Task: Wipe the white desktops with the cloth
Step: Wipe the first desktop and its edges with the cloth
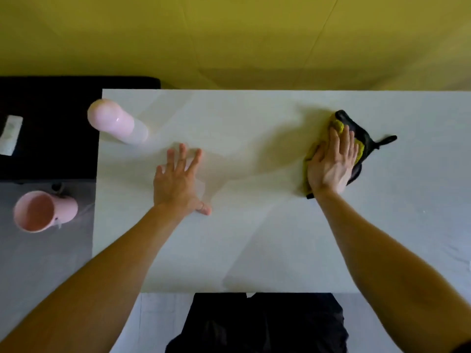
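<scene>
One cloth [362,138], yellow with a black backing and a black loop, lying on the right half of the white desktop [254,238], toward the far edge. Right hand [331,164]: flat on the cloth, fingers straight, pressing it to the surface. Left hand [178,179]: spread flat on the bare desktop left of centre, fingers splayed, holding nothing. One pink bottle [114,122] at the far left corner of the desktop. One pink cup [43,211] off the desk to the left, on a grey surface. One small pale item [10,135] on a black surface [56,138] beyond the cup, possibly a remote; too blurred to tell. Yellow wall [229,34] behind.
</scene>
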A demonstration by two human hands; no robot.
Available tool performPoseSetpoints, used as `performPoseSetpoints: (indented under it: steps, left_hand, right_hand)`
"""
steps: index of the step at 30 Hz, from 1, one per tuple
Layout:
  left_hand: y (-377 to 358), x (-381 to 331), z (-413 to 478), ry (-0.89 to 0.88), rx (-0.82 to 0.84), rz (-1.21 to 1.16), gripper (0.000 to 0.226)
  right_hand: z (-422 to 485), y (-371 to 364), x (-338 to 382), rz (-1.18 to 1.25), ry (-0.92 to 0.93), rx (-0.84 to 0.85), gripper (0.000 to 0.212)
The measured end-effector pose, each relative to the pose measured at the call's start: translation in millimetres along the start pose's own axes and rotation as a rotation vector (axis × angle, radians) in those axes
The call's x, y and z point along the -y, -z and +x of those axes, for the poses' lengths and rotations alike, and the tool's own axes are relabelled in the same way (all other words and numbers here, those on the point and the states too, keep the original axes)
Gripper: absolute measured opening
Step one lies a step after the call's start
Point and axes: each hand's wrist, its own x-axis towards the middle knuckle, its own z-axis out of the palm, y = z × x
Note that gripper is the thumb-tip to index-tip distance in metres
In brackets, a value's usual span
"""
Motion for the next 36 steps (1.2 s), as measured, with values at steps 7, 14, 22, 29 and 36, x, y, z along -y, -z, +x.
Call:
performPoseSetpoints:
  steps: [7, 14, 22, 29, 36]
  left_hand:
    - [3.4, -5.9, -9.5, -0.025, 0.021, 0.045, 0.147]
    - [-32.6, -22.6, -55.7, -0.268, -0.193, -0.112, 0.084]
    - [-71.0, -24.2, -102.9, -0.263, -0.161, -0.04, 0.074]
    - [-75.6, 4.0, -126.4, -0.367, 0.071, 0.009, 0.103]
    - [-79.8, -5.2, -122.9, -0.333, 0.028, 0.076, 0.101]
  right_hand:
    - [-152.4, -16.8, 134.4, 0.242, 0.746, 0.315, 0.056]
    - [-113.7, 50.5, -72.4, 0.101, 0.435, 0.119, 0.052]
    - [-226.9, 26.4, -2.1, 0.082, 0.114, 0.012, 0.054]
    - [-280.7, 37.1, -18.0, 0.099, 0.484, 0.204, 0.057]
    - [-233.7, 69.9, -128.5, -0.017, -0.332, -0.003, 0.07]
